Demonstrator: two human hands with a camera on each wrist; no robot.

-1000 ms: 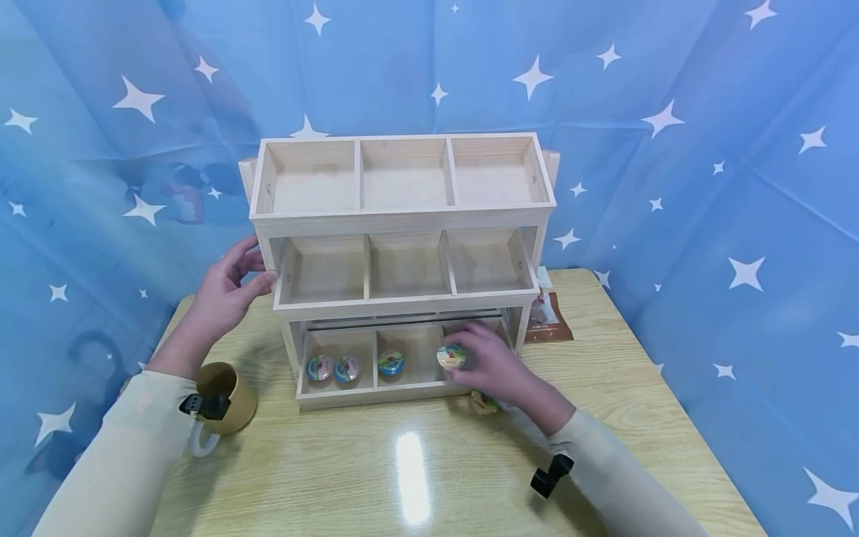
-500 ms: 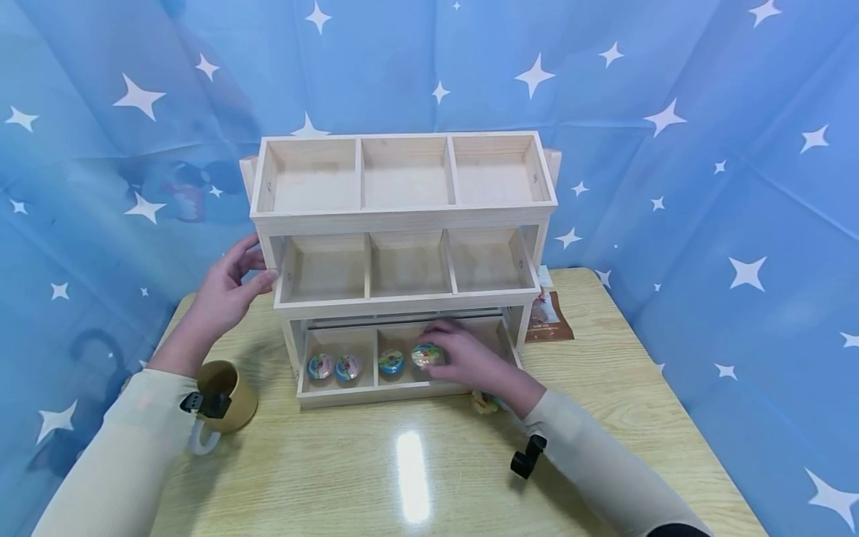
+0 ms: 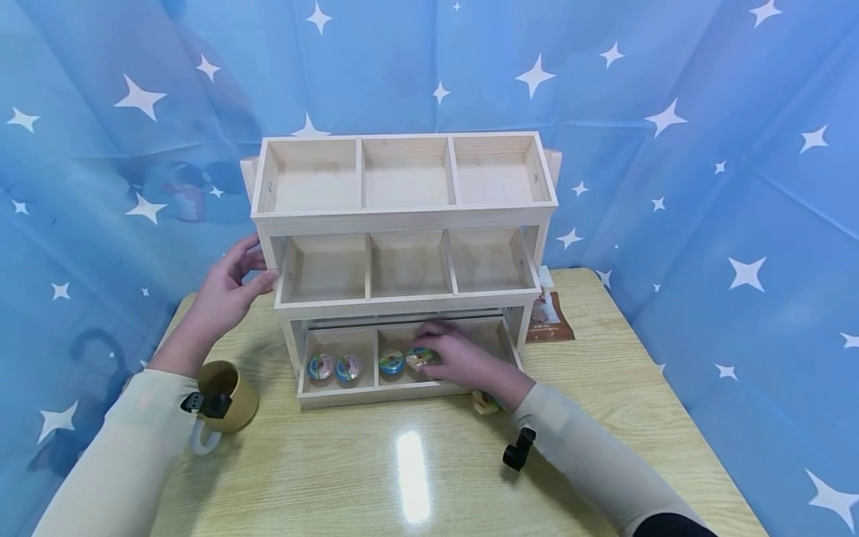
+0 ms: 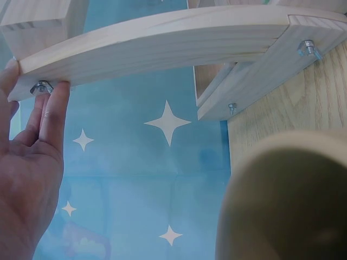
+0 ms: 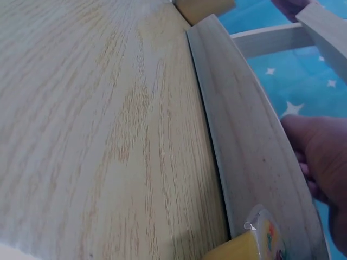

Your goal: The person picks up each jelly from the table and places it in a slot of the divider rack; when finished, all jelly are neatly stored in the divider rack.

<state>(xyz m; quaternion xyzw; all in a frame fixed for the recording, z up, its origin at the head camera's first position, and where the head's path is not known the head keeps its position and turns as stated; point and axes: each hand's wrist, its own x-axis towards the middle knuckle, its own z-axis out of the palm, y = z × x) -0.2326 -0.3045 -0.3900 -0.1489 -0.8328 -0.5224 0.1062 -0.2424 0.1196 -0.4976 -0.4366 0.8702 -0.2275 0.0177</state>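
Observation:
My left hand (image 3: 228, 294) grips the left side of a three-tier wooden rack (image 3: 403, 221). In the left wrist view, its fingertips rest beside a wing nut (image 4: 41, 88) on the side board. With thumb and fingers, my right hand (image 3: 463, 358) pinches a small jelly cup (image 3: 419, 358) low in the bottom tier's middle compartment. Just left of it sits a blue jelly cup (image 3: 391, 362). Two pinkish jelly cups, one of them the nearer jelly cup (image 3: 347, 368), stand in the left compartment. The right wrist view hides the held cup behind the front board (image 5: 238, 135).
A yellow jelly cup (image 3: 485, 403) lies on the table (image 3: 322, 477) against the rack's front. The tan mug (image 3: 241, 403) with a pale handle stands by the left forearm. A brown packet (image 3: 549, 321) lies behind the rack's right side. Blue star-printed cloth (image 3: 671, 186) encloses the table.
My right hand has moved left from the bottom tier's right compartment to the middle one, bringing the jelly cup down beside the blue one. The left hand has stayed put.

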